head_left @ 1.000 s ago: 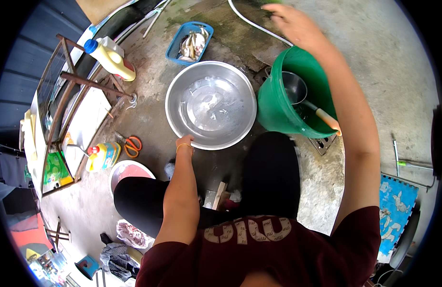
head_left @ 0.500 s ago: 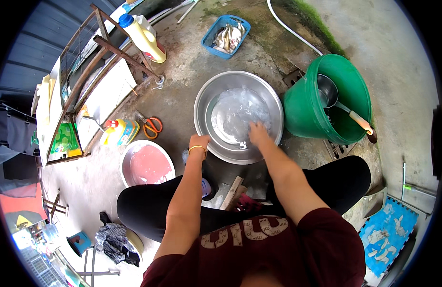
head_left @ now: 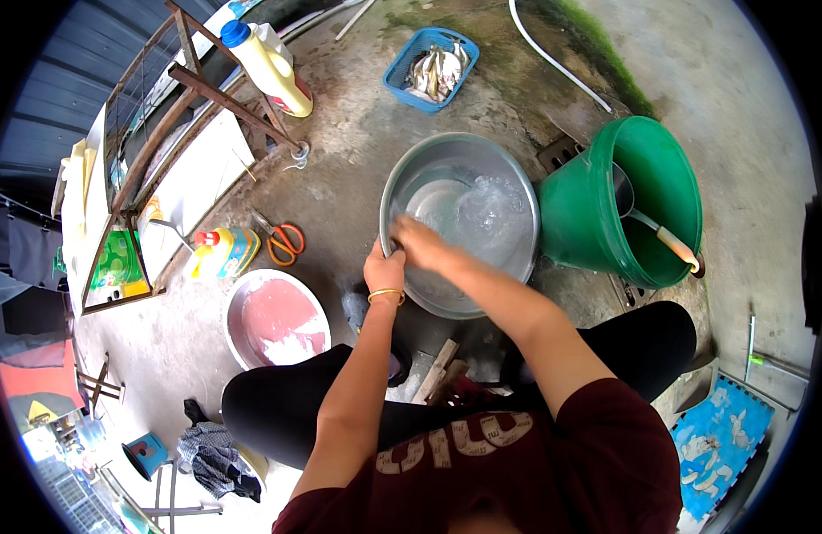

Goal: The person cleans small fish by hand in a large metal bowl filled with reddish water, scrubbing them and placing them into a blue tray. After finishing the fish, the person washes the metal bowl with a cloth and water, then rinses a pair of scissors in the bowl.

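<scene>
A round metal basin point(head_left: 469, 149) with clear, stirred water point(head_left: 495, 209) is in front of me, slightly tilted. With its fingers closed around the rim, my left hand point(head_left: 384, 270) holds the basin at its near left side. My right hand point(head_left: 417, 240) is at the inner left wall, just beside the left one; motion smears its fingers, so their pose is unclear. To the right stands a green bucket point(head_left: 575, 209), tilted, with a metal dipper point(head_left: 667, 238) with a pale handle inside it.
A blue basket point(head_left: 402, 78) of small fish lies beyond the basin. On the left are a bowl of pinkish liquid point(head_left: 273, 311), orange-handled scissors point(head_left: 286, 245), a yellow bottle point(head_left: 228, 254), a tall cream bottle point(head_left: 273, 71) and a rusty metal frame point(head_left: 224, 102). A white hose point(head_left: 553, 55) runs behind.
My right hand has moved left from the basin's middle to its left wall. The basin has shifted a little right and tilted, and its water has gathered toward the right side.
</scene>
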A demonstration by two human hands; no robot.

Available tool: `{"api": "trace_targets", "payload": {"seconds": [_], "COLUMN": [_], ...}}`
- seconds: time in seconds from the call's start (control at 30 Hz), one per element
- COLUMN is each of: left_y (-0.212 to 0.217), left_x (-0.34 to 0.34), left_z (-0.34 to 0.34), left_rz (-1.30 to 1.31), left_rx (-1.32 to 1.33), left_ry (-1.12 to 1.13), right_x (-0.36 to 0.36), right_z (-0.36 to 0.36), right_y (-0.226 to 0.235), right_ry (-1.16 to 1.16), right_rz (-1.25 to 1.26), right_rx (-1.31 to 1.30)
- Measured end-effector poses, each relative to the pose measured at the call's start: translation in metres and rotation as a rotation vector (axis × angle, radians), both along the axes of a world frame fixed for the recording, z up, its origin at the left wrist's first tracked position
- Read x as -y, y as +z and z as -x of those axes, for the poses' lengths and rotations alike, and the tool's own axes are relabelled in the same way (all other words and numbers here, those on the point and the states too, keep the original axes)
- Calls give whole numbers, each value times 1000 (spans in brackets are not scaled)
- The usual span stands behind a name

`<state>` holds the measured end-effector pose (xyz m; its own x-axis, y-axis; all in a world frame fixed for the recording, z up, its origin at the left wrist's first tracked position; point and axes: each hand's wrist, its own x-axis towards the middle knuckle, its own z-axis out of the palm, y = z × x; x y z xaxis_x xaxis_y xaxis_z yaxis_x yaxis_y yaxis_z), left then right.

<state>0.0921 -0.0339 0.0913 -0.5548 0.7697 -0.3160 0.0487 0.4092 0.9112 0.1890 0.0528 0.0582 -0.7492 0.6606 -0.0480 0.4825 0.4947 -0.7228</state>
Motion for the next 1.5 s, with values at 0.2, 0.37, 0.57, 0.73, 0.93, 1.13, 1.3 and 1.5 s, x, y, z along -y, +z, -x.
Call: {"api": "trace_targets", "payload": {"seconds": [0.2,0.37,0.57,0.73,0.93,1.13,1.3,1.5], "left_y": [-7,-29,-29,-48,-30,-17,-6,-28], "left_x": [-5,-20,-41,-33,-17,-8,-17,-20], "left_z": [0,14,18,15,7,3,22,35], "left_rz": [-53,-149,-165,-167,-162,-204,-82,-182], "left_rx": [189,424,475,503,449,573,744,953], "left_ry": [179,312,318,313,177,91,53,124], "right_x": [-124,-82,-8,-23,-124,-193,-126,-21], "right_z": [-81,-153,-89,-6,33,-13,39,-13], "right_y": [-33,-82,-40,-9,-12,-30,6,38], "right_ry": [-141,-147,234,0,-606,-1311,-557,445], "right_rz": [-431,-463,107,889,986,687,962,870], "right_rx": [407,689,935,-134,-760,-826,-609,-6]}}
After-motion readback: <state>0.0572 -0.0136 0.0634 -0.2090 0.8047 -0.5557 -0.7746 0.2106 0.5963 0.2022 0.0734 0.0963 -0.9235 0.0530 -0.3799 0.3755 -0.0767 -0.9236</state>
